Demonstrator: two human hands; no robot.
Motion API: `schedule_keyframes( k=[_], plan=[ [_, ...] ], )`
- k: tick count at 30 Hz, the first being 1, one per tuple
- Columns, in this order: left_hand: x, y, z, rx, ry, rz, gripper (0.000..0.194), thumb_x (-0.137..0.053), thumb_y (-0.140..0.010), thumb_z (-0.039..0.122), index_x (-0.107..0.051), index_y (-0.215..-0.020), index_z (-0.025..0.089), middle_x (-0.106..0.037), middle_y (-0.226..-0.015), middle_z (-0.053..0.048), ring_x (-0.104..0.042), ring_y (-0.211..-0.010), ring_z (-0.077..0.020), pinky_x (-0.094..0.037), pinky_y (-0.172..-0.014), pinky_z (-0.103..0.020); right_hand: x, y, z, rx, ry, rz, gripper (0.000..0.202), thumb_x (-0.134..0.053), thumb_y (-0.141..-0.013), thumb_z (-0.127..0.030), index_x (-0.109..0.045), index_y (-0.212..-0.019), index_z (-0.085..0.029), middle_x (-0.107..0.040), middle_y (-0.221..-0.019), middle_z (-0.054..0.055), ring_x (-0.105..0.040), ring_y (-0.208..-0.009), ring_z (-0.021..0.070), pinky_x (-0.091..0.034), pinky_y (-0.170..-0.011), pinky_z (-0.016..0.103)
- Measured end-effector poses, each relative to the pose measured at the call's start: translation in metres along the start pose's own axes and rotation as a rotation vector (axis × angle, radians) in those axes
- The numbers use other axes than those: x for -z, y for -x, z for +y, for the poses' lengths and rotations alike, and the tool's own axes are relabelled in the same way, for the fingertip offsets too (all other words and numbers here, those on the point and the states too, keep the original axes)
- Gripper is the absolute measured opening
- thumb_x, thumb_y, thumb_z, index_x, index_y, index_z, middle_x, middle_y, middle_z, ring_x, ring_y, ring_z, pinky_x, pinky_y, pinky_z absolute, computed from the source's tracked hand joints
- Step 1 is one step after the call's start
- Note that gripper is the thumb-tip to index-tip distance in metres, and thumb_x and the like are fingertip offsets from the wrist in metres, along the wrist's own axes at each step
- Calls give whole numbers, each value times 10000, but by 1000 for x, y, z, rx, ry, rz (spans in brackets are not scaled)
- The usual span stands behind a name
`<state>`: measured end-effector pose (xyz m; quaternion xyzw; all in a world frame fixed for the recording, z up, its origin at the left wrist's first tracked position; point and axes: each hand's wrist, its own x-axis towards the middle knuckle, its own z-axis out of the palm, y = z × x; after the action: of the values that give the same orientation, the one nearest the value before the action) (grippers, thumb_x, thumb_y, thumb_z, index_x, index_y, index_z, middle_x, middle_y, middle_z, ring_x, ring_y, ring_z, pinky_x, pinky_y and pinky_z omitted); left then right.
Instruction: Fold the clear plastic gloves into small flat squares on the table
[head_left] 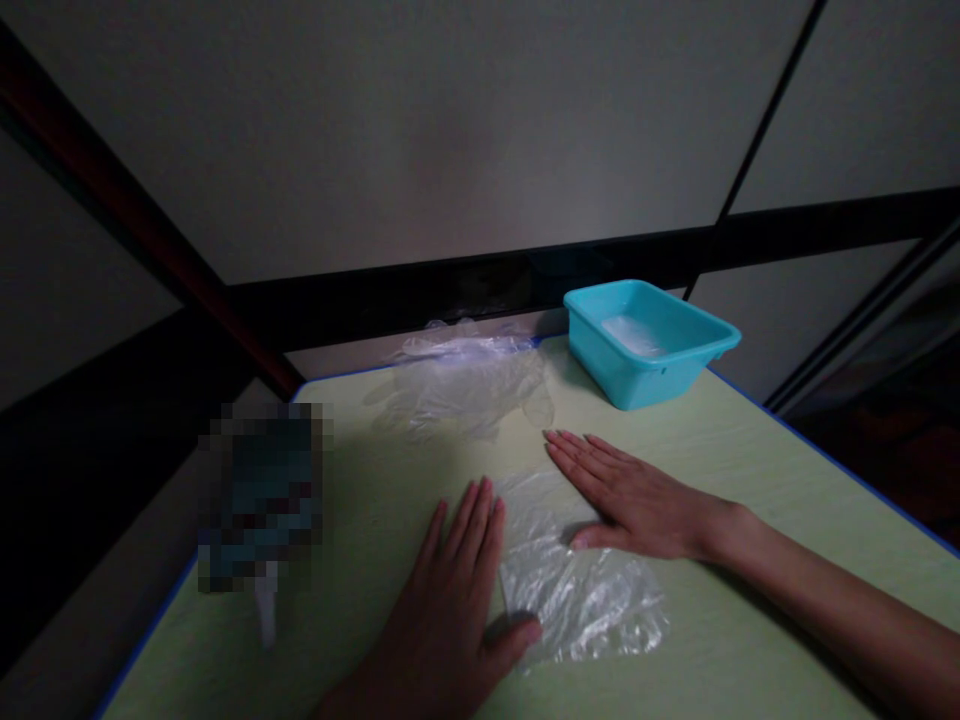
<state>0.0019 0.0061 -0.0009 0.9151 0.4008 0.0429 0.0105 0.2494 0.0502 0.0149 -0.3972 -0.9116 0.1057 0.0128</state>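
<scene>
A thin, crinkled piece of clear plastic (pixel 581 600) lies spread on the light green table between my hands. Whether it is a folded glove or a bag, I cannot tell. Along its left edge rests my left hand (pixel 457 610), palm down, fingers stretched and thumb on the plastic. My right hand (pixel 637 500) lies flat across its upper right part, fingers pointing to the far left and thumb held apart. Neither hand grips anything. Beyond them, a loose heap of clear disposable gloves (pixel 472 385) shows finger-like shapes near the table's back edge.
At the back right stands a turquoise plastic basin (pixel 652 370) with a clear or whitish thing (pixel 634 335) in it. A pixelated object (pixel 262 490) sits at the left table edge, its kind hidden. Pale panels with a dark band (pixel 390 295) rise behind the table (pixel 360 520).
</scene>
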Motion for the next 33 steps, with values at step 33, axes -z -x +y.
schedule_keyframes(
  k=[33],
  plan=[
    [3, -7, -30, 2, 261, 191, 368, -412, -848, 147, -485, -1204, 201, -438, -1335, -55, -347, -1247, -225, -318, -1022, -430, -12, 0, -70, 692, 102, 299, 267, -385, -923, -279, -575, -767, -174, -571, -765, -8, -463, -737, 149, -312, -850, 326]
  ],
)
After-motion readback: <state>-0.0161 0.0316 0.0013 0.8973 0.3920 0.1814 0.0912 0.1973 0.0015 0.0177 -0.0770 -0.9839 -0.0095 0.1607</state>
